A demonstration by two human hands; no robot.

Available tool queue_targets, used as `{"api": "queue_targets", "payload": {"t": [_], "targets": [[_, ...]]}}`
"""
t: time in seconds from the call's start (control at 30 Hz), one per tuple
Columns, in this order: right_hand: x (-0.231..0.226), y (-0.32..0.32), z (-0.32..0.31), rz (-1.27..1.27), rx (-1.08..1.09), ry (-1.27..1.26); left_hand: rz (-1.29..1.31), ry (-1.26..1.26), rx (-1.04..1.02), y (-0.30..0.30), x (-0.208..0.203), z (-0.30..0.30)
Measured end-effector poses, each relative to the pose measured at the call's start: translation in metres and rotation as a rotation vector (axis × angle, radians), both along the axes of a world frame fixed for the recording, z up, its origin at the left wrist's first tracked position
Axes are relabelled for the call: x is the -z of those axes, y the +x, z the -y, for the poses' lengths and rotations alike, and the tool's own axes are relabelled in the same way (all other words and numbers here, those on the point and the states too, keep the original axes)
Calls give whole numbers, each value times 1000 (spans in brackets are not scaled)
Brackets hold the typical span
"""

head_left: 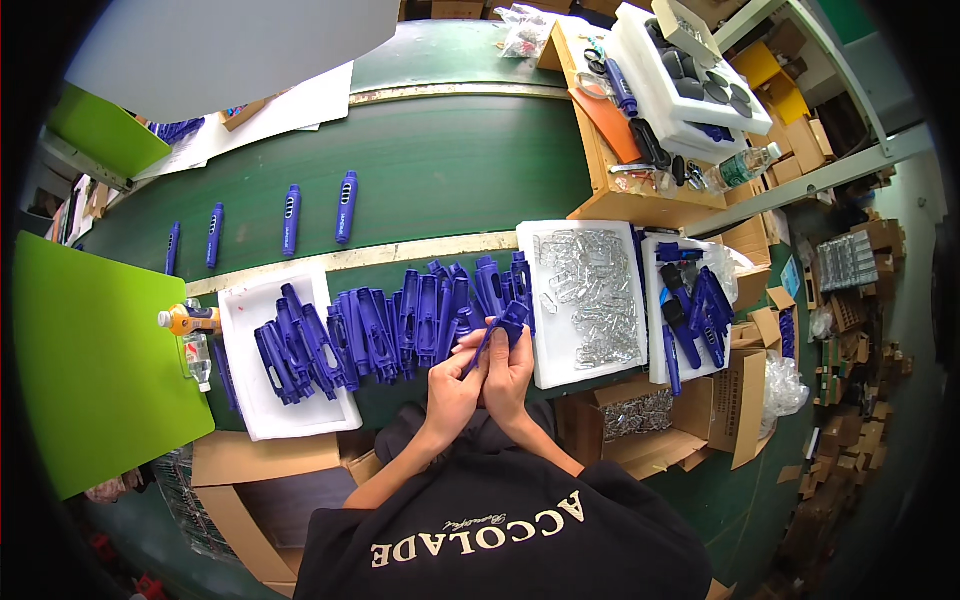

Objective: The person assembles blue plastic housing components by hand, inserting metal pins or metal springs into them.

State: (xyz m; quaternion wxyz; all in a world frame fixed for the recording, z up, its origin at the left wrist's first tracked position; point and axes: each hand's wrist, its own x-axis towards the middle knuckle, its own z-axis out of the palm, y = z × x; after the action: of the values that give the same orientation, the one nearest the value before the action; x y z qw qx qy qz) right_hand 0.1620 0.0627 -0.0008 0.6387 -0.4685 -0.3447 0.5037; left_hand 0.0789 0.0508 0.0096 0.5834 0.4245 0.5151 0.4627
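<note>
Close together in front of my body, my left hand (453, 390) and my right hand (509, 375) are both closed around a blue plastic casing (513, 316). Its wide end sticks up above my fingers, and a narrow part slants down between the hands; my fingers hide the rest. Just beyond lies a long heap of similar blue casings (372, 325), many with slots in their sides. The heap's left end rests in a white foam tray (258, 410). Right of my hands, another white foam tray (545, 350) holds many small clear plastic parts (590, 295).
Several blue casings (347, 208) stand spaced out on the green belt (450, 150). A third foam tray (660, 365) at right holds blue and dark pieces. A wooden stand (600, 195) carries tools and foam boxes. Bottles (195, 320) stand beside a green panel (100, 370); open cartons (265, 460) sit below.
</note>
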Motion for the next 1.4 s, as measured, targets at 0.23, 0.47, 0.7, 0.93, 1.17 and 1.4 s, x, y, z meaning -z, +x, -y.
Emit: {"api": "queue_targets", "payload": {"t": [0.23, 0.47, 0.7, 0.93, 1.17, 1.4], "targets": [[14, 3, -1, 71, 14, -52, -78, 136, -157, 12, 9, -1], [13, 1, -17, -83, -77, -105, -191, 62, -91, 1, 16, -4], [15, 33, -13, -237, -136, -20, 21, -23, 82, -20, -4, -4], [11, 32, -11, -385, -297, -163, 139, -163, 94, -23, -11, 1], [23, 27, -19, -334, -313, -218, 182, -273, 51, -27, 2, -19], [80, 91, -34, 269, -24, -408, -341, -140, -307, -95, 119, -138]]}}
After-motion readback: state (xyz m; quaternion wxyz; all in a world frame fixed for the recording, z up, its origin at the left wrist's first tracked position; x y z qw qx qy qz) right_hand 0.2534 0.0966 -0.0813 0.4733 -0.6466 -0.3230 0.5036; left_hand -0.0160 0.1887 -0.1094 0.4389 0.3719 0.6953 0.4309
